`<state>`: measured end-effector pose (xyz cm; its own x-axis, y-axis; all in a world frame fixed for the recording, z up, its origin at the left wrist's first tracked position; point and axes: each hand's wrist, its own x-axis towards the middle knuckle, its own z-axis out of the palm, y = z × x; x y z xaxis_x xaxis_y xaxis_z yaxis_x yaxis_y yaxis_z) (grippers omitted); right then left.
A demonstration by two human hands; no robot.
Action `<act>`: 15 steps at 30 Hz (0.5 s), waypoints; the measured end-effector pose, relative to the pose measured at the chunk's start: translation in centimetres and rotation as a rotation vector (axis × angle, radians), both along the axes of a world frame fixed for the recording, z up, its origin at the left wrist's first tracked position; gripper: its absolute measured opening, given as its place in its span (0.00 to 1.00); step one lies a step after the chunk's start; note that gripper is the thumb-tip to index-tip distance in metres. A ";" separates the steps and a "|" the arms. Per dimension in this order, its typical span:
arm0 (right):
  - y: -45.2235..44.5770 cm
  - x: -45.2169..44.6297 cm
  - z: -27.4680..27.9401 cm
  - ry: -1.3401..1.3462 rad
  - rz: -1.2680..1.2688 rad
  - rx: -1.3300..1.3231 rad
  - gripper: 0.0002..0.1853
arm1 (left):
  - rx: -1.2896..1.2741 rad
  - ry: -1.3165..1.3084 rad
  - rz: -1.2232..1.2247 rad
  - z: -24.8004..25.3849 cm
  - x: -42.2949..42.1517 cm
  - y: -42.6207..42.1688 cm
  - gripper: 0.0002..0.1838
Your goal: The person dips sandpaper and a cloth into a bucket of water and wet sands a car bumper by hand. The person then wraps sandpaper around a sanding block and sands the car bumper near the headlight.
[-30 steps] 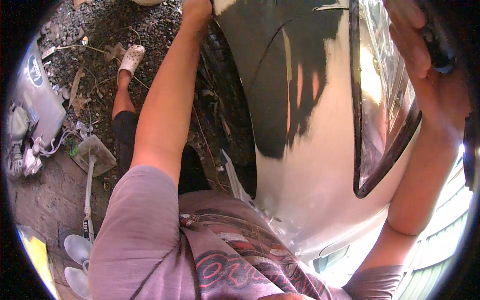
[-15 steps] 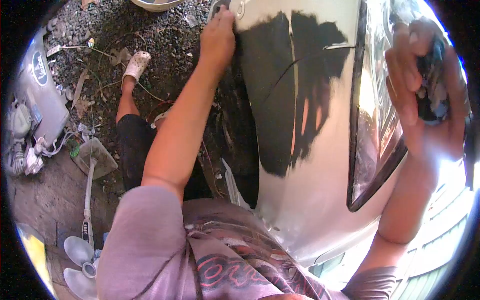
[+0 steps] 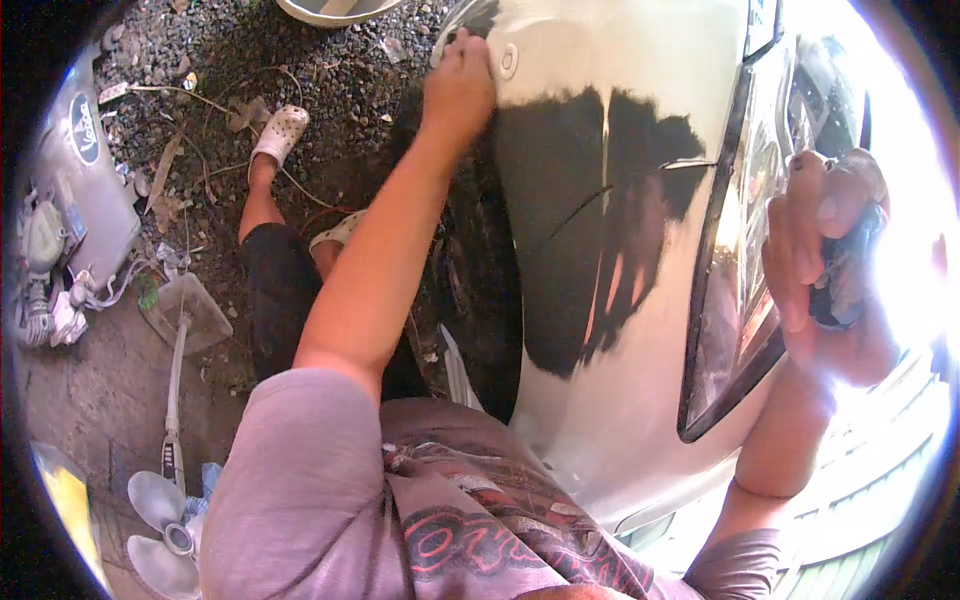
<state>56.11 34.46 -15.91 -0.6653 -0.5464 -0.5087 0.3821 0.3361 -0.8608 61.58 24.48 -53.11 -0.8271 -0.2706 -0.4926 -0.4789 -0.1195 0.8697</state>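
Note:
My left hand [image 3: 460, 90] reaches to the far left edge of a car's pale body panel [image 3: 570, 440]; its fingers rest at a dark recess near a small round fitting [image 3: 509, 62]. A rough black patch [image 3: 560, 200] covers much of the panel, with a dark crack line and thin pale streaks. At the right, my right hand [image 3: 830, 265] is raised beside the glossy lamp [image 3: 735, 290], its fingers curled round a dark bluish object [image 3: 848, 270] that I cannot make out clearly. Glare washes out part of that hand.
Gravel with a cable and dry leaves lies at the upper left, under a round basin [image 3: 340, 10]. A grey plastic piece [image 3: 100, 180], a flat dustpan-like tray [image 3: 188, 315] and a fan [image 3: 160, 540] stand at the left. My feet wear pale clogs [image 3: 282, 132].
The car panel and lamp sit lower in view. My left hand, partly out of frame at first, now shows at the panel's edge. My right hand has moved down in view, still holding the dark object.

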 end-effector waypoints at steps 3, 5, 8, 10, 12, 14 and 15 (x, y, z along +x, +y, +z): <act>0.3 0.0 0.2 0.007 -0.021 0.006 0.14 | 0.016 -0.154 -0.068 -3.4 -3.0 -0.5 0.34; 0.1 0.0 0.1 -0.003 -0.029 -0.015 0.13 | -0.315 -0.086 -0.450 -3.9 -3.0 -1.0 0.34; -0.1 -0.4 0.2 -0.055 -0.009 -0.022 0.12 | -0.021 -0.019 -0.095 1.8 0.6 0.3 0.33; -0.3 -0.1 0.4 0.036 0.025 0.064 0.12 | 0.052 0.028 0.044 2.1 1.5 0.8 0.37; -0.5 0.0 0.5 0.045 0.000 0.083 0.13 | 0.079 -0.159 -0.062 -1.0 -1.6 -0.6 0.37; -0.3 0.0 1.1 0.030 -0.040 0.077 0.13 | 0.110 -0.348 -0.204 -2.8 -3.1 -1.6 0.37; -0.2 -0.3 1.0 -0.014 -0.018 0.030 0.12 | 0.107 -0.341 -0.195 -2.8 -3.1 -1.5 0.37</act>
<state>55.77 34.30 -14.88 -0.6678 -0.5188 -0.5338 0.3998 0.3549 -0.8451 58.52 23.00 -55.96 -0.6424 -0.0569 -0.7643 -0.7602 -0.0794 0.6448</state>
